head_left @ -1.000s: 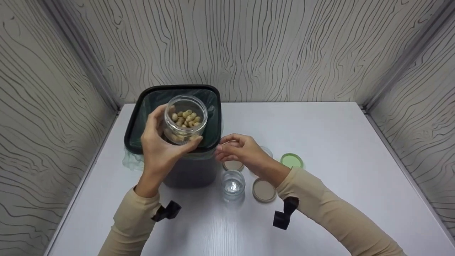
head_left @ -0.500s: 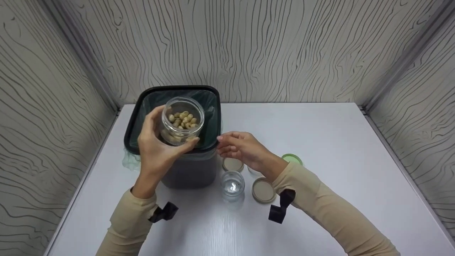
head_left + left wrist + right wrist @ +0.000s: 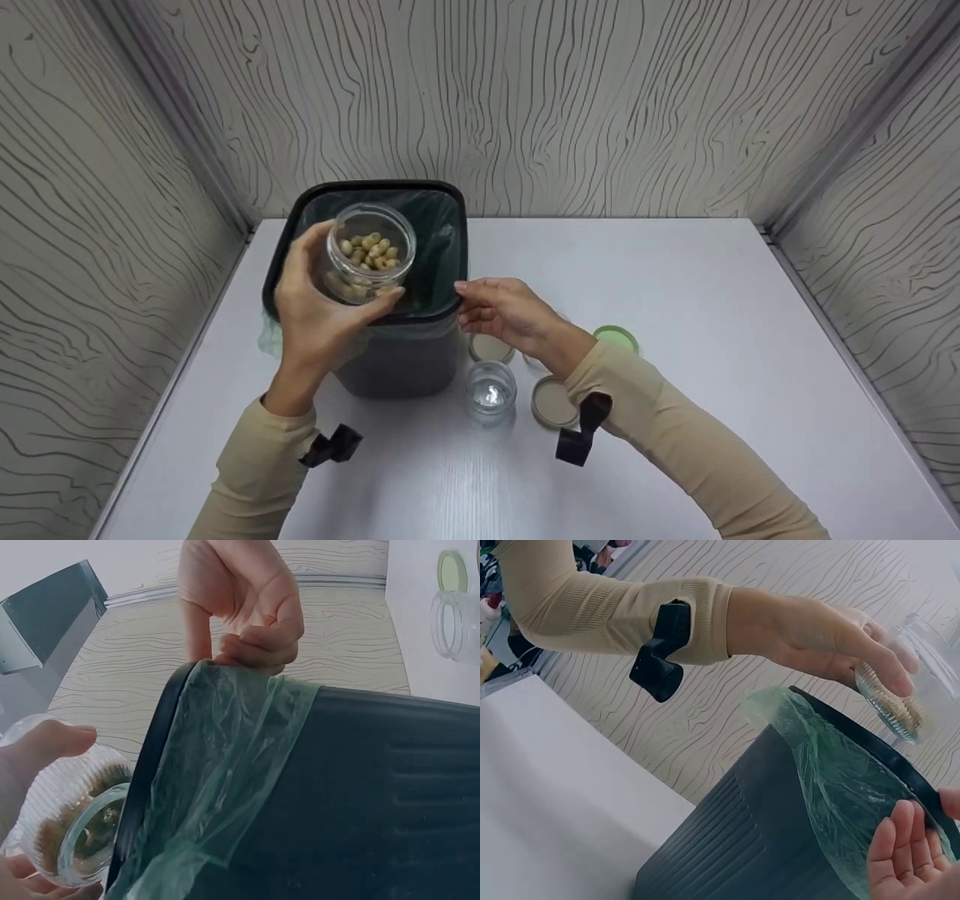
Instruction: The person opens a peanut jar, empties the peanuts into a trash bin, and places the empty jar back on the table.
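Observation:
My left hand [image 3: 307, 311] grips a clear glass jar [image 3: 346, 291] above the opening of a dark bin [image 3: 405, 367], thumb on the near side and fingers around the far side. Several beige, nut-like pieces [image 3: 371, 251] lie inside the jar, which tilts in the left wrist view. A thin green bag [image 3: 829, 787] lines the bin and folds over its rim. At the rim's front right corner, my right hand [image 3: 504, 309] pinches the edge between thumb and forefinger, its other fingers bent below. The jar's underside is hidden in the head view.
Right of the bin stands a small clear jar [image 3: 491, 394]. Two beige lids [image 3: 492, 347] and a green lid [image 3: 616, 337] lie nearby on the white table [image 3: 675, 285]. Another clear jar [image 3: 450, 626] is mostly behind the right wrist in the head view. Patterned walls [image 3: 480, 105] enclose the table.
My left hand has moved left over the bin with the jar. My right hand has shifted slightly and come to pinch the bin's rim. The bin stays in place.

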`<move>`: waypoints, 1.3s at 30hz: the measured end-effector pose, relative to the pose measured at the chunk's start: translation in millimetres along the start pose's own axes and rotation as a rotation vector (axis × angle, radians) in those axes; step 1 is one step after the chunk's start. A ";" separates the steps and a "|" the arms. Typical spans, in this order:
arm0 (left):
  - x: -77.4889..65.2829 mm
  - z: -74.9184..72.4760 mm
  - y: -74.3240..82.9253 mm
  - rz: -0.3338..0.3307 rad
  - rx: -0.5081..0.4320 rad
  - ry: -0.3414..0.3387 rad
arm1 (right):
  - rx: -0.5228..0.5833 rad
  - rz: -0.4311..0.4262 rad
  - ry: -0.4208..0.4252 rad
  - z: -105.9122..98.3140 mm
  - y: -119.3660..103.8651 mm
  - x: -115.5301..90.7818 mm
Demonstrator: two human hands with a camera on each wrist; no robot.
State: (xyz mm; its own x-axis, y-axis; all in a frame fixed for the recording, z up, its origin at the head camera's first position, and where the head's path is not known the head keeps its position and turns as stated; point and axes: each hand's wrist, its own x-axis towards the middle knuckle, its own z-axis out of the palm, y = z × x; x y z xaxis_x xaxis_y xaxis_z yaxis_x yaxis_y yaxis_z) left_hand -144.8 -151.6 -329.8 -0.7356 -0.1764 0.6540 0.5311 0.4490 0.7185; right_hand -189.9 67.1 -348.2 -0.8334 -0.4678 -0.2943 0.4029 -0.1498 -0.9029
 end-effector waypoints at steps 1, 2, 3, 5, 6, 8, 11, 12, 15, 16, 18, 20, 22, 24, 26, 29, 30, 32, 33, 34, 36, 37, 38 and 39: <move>0.4 -1.0 -0.4 0.001 0.003 0.004 | -0.004 -0.008 -0.008 0.0 0.1 -0.1; 0.8 -2.0 -0.7 0.000 0.011 0.007 | -0.012 -0.016 -0.013 0.1 0.0 -0.4; 1.2 -2.8 -1.0 0.000 0.017 0.009 | -0.022 -0.022 -0.014 0.4 0.0 -0.6; 1.8 -4.1 -2.2 -0.001 0.027 0.013 | -0.042 -0.036 -0.021 0.8 0.6 -0.6; 2.1 -4.8 -3.1 -0.002 0.035 0.015 | -0.051 -0.041 -0.023 1.1 0.9 -0.4; 2.2 -6.0 -4.7 -0.003 0.050 0.021 | -0.065 -0.048 -0.025 1.6 1.8 0.2; 2.9 -7.8 -7.0 -0.006 0.057 0.028 | -0.069 -0.058 -0.033 1.9 3.3 1.6; 3.2 -8.4 -7.5 -0.006 0.058 0.028 | -0.069 -0.060 -0.034 1.9 3.6 1.9; 4.8 -10.1 -8.1 -0.003 0.063 0.021 | -0.069 -0.065 -0.034 1.8 4.3 2.6; 5.4 -10.8 -8.2 -0.004 0.068 0.018 | -0.068 -0.068 -0.035 1.9 4.5 2.7; 6.7 -12.1 -8.4 0.000 0.079 0.020 | -0.067 -0.075 -0.038 1.8 4.9 2.7; 7.7 -13.3 -8.9 0.004 0.092 0.022 | -0.064 -0.082 -0.039 2.0 5.1 2.6; 8.4 -14.7 -9.6 0.005 0.108 0.024 | -0.058 -0.086 -0.044 2.0 5.7 2.8; 8.5 -16.1 -10.3 0.005 0.130 0.023 | -0.056 -0.087 -0.045 2.0 6.2 2.9; 8.9 -17.4 -11.6 0.011 0.147 0.023 | -0.053 -0.086 -0.044 1.8 6.7 3.5; 9.8 -20.1 -12.7 0.016 0.164 0.018 | -0.050 -0.091 -0.051 1.1 7.4 4.2; 10.4 -21.0 -12.9 0.020 0.166 0.016 | -0.048 -0.093 -0.055 0.9 7.5 4.2; 11.8 -23.2 -13.1 0.025 0.179 0.011 | -0.049 -0.097 -0.062 0.7 7.4 4.5; 12.6 -24.3 -13.3 0.027 0.190 0.007 | -0.051 -0.098 -0.065 0.8 7.5 4.6; 13.3 -25.4 -13.6 0.030 0.203 0.001 | -0.055 -0.098 -0.069 0.8 7.5 4.7; 14.9 -27.4 -14.7 0.038 0.224 -0.004 | -0.062 -0.098 -0.074 0.7 7.5 5.1; 15.8 -28.2 -15.6 0.041 0.235 -0.004 | -0.066 -0.098 -0.075 0.7 7.6 5.5; 16.5 -29.1 -16.4 0.043 0.248 -0.007 | -0.069 -0.096 -0.074 0.6 7.8 5.8; 17.2 -29.9 -17.2 0.044 0.251 -0.007 | -0.072 -0.095 -0.073 0.6 8.0 6.1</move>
State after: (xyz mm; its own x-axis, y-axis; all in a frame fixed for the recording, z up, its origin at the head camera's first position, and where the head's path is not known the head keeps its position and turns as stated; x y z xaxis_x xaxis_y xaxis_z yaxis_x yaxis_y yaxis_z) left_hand -154.0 -188.6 -323.9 -0.7177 -0.1458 0.6809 0.4425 0.6595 0.6077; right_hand -191.5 62.6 -357.1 -0.8356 -0.5171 -0.1853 0.2934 -0.1351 -0.9464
